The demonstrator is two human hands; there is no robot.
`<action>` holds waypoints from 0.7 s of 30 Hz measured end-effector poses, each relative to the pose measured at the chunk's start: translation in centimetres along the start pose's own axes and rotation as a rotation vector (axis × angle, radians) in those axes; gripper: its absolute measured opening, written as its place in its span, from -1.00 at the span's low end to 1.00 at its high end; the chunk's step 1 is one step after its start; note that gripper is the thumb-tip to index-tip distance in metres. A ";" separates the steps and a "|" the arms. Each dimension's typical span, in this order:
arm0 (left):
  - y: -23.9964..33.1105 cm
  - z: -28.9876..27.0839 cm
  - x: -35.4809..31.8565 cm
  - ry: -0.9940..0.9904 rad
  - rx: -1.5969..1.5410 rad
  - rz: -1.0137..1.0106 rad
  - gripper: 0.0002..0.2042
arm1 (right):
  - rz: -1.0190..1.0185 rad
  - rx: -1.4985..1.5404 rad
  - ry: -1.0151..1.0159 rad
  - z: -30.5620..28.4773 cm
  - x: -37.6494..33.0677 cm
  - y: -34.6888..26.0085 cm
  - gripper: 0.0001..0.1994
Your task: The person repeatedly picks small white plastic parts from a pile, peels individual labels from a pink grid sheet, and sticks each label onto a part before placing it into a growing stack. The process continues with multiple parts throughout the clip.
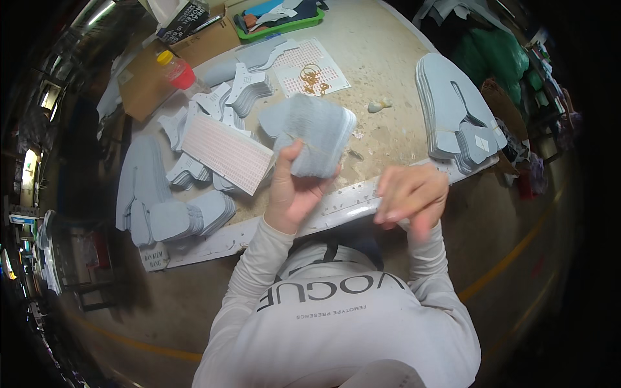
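Note:
My left hand point(292, 194) grips a stack of grey cut pieces point(317, 132) with rounded corners, holding it tilted above the table's near edge. The thumb lies across the stack's face, where a thin band seems to run; the other fingers are mostly behind it. Apart from the stack, to its right, my right hand point(412, 199) hovers by the table edge. Its fingers are bent and smeared by motion, and no object shows in them. Just left of the held stack, a printed sheet pad point(226, 152) lies over several bundles of white-topped cut pieces point(249, 90).
Stacked grey pieces point(145, 174) fill the table's left end; another large stack point(446, 97) lies at the right corner. Yellow rubber bands point(312, 79) rest on a printed sheet point(330, 68). Behind are a red-labelled bottle point(178, 72), a cardboard box point(210, 42) and a green tray point(284, 27).

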State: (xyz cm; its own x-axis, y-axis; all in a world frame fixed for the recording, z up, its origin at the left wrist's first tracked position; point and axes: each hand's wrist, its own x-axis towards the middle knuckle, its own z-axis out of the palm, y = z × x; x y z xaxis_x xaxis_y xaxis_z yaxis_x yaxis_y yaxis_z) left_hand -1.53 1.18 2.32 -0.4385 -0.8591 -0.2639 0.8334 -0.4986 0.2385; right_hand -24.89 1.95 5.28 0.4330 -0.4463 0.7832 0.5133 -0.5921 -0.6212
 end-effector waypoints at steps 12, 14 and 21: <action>0.7 1.1 -1.6 -0.215 0.770 0.039 -0.15 | 0.487 0.090 0.403 2.5 0.1 1.7 0.20; 1.3 1.5 -1.8 -0.173 0.953 0.040 -0.25 | 0.430 -0.024 0.302 1.5 0.7 1.1 0.04; 0.7 1.6 -2.0 -0.101 1.420 0.277 -0.50 | 0.362 -0.453 0.072 0.6 0.2 2.3 -0.33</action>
State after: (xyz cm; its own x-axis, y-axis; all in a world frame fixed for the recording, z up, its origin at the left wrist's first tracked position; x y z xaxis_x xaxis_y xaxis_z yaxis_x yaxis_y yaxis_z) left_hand -0.62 2.33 4.47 -0.3929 -0.9196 -0.0050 -0.1102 0.0417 0.9930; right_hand -23.21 0.86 4.04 0.4621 -0.7087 0.5330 -0.0329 -0.6144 -0.7883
